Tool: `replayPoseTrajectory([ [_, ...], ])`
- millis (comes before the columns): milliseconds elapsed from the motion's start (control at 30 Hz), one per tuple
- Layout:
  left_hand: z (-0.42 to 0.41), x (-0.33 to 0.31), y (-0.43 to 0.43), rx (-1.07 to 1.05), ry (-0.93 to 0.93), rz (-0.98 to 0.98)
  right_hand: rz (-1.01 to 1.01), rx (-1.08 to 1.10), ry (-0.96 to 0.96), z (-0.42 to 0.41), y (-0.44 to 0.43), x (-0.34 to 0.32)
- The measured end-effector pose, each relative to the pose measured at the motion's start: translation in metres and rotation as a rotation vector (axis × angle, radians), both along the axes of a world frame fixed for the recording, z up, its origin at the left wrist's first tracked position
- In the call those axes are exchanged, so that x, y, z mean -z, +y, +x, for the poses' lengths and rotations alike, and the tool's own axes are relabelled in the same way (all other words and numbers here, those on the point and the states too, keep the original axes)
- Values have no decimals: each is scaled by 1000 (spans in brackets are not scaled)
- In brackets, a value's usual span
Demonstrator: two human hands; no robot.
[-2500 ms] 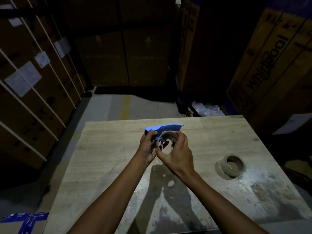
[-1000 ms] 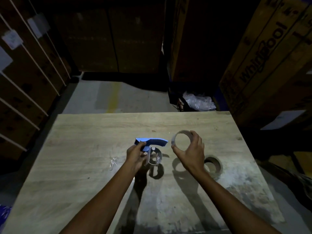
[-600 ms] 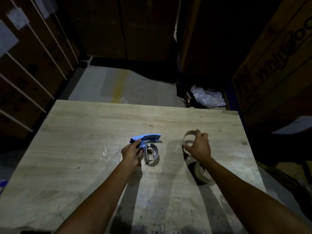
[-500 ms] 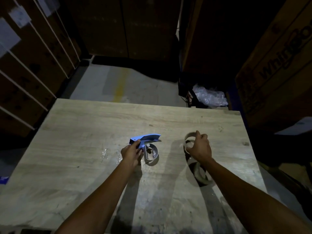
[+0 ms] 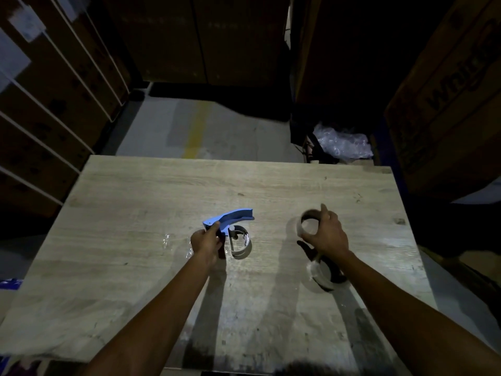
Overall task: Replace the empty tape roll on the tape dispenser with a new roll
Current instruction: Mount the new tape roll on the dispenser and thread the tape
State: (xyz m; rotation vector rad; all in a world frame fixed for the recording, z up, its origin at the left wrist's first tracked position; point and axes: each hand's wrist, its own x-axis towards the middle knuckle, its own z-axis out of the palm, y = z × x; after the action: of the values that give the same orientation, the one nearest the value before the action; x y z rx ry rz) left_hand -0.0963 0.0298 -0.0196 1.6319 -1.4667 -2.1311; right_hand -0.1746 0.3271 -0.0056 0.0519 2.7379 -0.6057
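My left hand (image 5: 206,242) grips the blue tape dispenser (image 5: 230,219) by its handle at the middle of the wooden table (image 5: 135,253); its bare metal roll holder rests on the tabletop. My right hand (image 5: 329,236) holds the empty cardboard tape core (image 5: 309,222) low over the table, to the right of the dispenser. The new tape roll (image 5: 324,275) lies flat on the table just under my right wrist, partly hidden by it.
Tall cardboard boxes stand on the left, behind and on the right (image 5: 447,104). A crumpled clear plastic sheet (image 5: 344,143) lies past the table's far right corner. A small clear scrap (image 5: 166,240) lies left of the dispenser.
The empty core came off the dispenser in my right hand and moved right and down toward the table. My left hand lowered the dispenser onto the tabletop.
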Motion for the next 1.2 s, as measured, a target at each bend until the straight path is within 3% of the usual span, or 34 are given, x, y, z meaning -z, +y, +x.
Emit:
replayPoseTrajectory([
  [133,6,-3,3,114,-195,-367,24,75,63,22,15,-14],
  [233,19,-16,15,280,-21,-723,17,119,61,42,32,-17],
  [333,37,-12,28,664,217,-1021,21,131,23,63,41,-19],
  [500,50,9,39,1142,258,-1319,79,96,-78,89,33,-22],
  [600,54,14,33,1288,174,-1368,127,90,-117,98,27,-17],
  [900,71,9,-11,1387,98,-1376,78,168,-93,117,-1,-18],
  [1200,86,0,-33,1340,279,-1198,-1,66,-4,139,-95,-35],
])
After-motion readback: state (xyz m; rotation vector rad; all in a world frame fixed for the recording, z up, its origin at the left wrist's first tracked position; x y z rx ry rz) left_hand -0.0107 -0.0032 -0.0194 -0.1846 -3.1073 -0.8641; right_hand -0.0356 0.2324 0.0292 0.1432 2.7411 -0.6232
